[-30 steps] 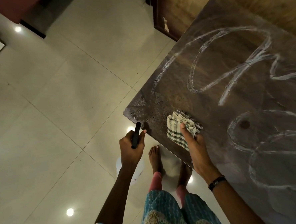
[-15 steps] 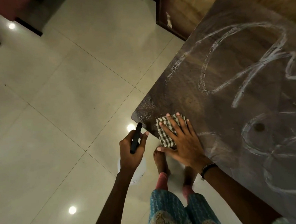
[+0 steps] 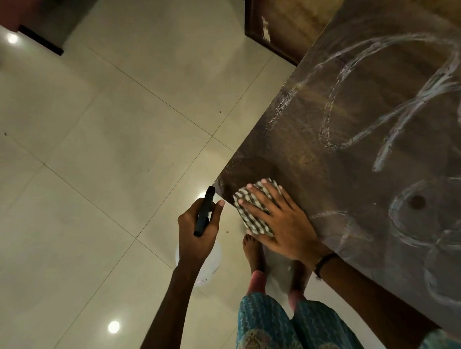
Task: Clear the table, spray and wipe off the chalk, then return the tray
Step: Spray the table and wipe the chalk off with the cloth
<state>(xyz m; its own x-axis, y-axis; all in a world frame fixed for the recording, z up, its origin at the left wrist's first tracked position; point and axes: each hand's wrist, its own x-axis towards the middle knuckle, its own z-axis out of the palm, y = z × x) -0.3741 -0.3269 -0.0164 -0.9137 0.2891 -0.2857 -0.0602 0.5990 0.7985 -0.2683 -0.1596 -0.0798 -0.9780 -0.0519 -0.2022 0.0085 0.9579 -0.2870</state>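
Note:
A dark wooden table (image 3: 385, 165) fills the right side, covered in looping white chalk lines (image 3: 398, 115). My right hand (image 3: 280, 219) lies flat with spread fingers on a folded checked cloth (image 3: 249, 211) at the table's near-left corner. My left hand (image 3: 197, 230) hangs just off that corner over the floor, closed around the black head of a spray bottle (image 3: 203, 213); the bottle's white body (image 3: 202, 259) shows below the hand. The corner surface around the cloth looks wet and free of chalk. No tray is in view.
Pale glossy floor tiles (image 3: 89, 183) spread to the left with ceiling light reflections. My bare feet (image 3: 253, 251) stand under the table edge. A wooden door or panel (image 3: 289, 14) stands at the top, dark furniture (image 3: 37, 27) at the top left.
My right hand went from gripping the cloth further in on the table to pressing it flat at the very corner. The left hand with the bottle stayed put.

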